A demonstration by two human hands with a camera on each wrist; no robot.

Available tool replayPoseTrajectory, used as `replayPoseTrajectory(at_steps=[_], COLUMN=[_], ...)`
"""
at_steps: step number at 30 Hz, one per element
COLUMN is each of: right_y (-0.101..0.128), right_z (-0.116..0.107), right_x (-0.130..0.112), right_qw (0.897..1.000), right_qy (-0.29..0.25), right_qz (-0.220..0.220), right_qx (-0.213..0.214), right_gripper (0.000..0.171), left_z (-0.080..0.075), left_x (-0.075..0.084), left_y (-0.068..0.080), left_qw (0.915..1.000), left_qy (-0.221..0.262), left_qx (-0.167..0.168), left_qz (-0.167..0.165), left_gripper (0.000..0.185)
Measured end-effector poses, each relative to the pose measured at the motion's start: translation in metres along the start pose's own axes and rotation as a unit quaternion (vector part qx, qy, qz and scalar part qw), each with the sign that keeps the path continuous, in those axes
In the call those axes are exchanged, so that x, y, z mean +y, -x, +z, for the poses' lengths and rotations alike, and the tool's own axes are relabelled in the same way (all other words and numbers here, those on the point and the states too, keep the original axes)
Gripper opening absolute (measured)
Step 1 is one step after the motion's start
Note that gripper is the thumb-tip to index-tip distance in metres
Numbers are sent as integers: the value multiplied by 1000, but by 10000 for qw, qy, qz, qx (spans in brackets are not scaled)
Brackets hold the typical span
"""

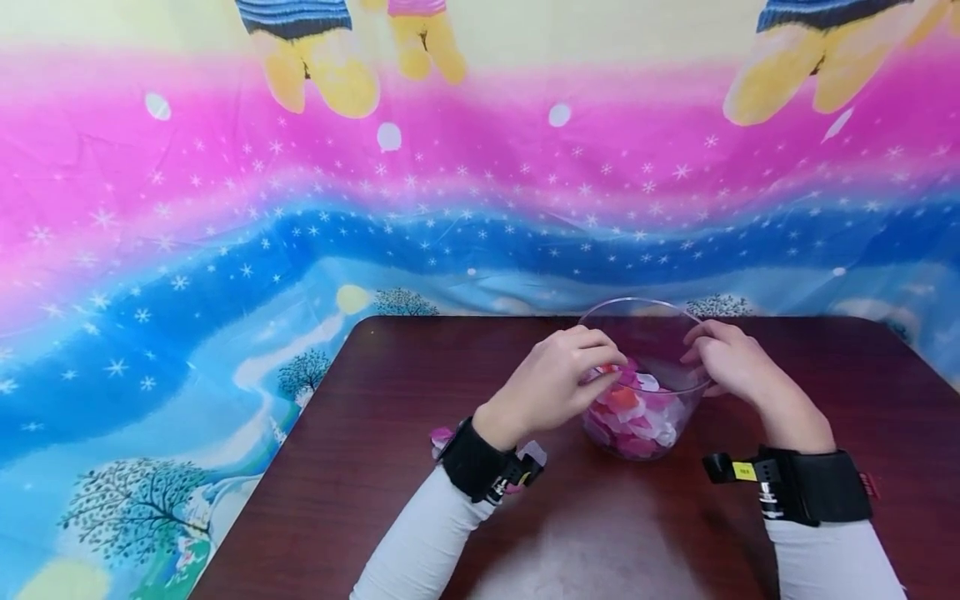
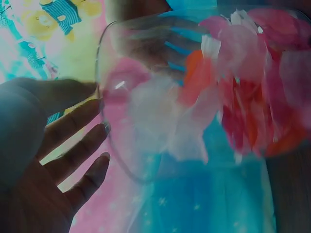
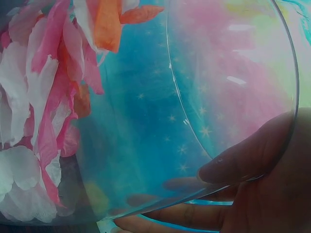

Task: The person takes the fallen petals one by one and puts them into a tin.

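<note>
Dark wooden table [image 1: 390,467] under petal-filled glass bowl [image 1: 651,417].

A: What's that backdrop [image 1: 480,183]? Pink and blue bands with white stars, snowy trees lower left, yellow cartoon feet along the top.

B: Yeah, some printed cloth. It hangs behind a dark reddish wood tabletop [image 1: 390,392] with rounded corners.
</note>
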State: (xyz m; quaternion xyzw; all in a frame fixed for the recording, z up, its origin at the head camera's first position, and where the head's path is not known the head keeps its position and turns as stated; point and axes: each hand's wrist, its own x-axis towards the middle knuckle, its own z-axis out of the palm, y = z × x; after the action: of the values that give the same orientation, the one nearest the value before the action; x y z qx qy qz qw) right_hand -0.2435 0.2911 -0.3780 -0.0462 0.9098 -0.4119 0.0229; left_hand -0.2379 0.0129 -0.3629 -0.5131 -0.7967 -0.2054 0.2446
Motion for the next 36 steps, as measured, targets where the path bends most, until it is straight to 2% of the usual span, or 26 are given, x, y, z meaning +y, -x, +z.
replayPoseTrajectory(at_steps=[4, 7, 9, 12, 16, 19, 27, 31, 36], right_y=[-1, 0, 0, 0, -1, -2, -3, -3, -3], right_z=[-1, -3, -4, -6, -7, -5, -5, -4, -4], right_x=[0, 1, 0, 0, -1, -1, 2, 2, 1], right_qw=[10000, 10000, 10000, 10000, 10000, 10000, 9999, 9999, 9999], right_qy=[-52, -74, -49, -12, -3, -42, -79, -100, -85], right_qz=[7, 15, 23, -6, -32, -11, 2, 38, 34], right_qx=[-49, -29, -32, -13, -23, -81, -116, -116, -103], right_gripper=[45, 45, 45, 44, 44, 44, 44, 43, 44], left_z=[-19, -38, -48, -52, -43, -31, 10, 19, 25], left_x=[-4, -10, -15, -23, -30, -33, -37, -38, -40], left_y=[15, 34, 49, 72, 88, 93, 95, 98, 100], left_qw=[9999, 9998, 9992, 9940, 9751, 9627, 9521, 9462, 9476], left_qy=[-68, 43, 151, 282, 430, 556, 269, 92, -49], left_qx=[155, 145, -80, -742, -1839, -2297, -2811, -2977, -2931], left_qz=[29, -151, -348, -747, -1164, -1317, -1176, -1266, -1271], left_gripper=[21, 20, 20, 25, 33, 35, 43, 41, 27])
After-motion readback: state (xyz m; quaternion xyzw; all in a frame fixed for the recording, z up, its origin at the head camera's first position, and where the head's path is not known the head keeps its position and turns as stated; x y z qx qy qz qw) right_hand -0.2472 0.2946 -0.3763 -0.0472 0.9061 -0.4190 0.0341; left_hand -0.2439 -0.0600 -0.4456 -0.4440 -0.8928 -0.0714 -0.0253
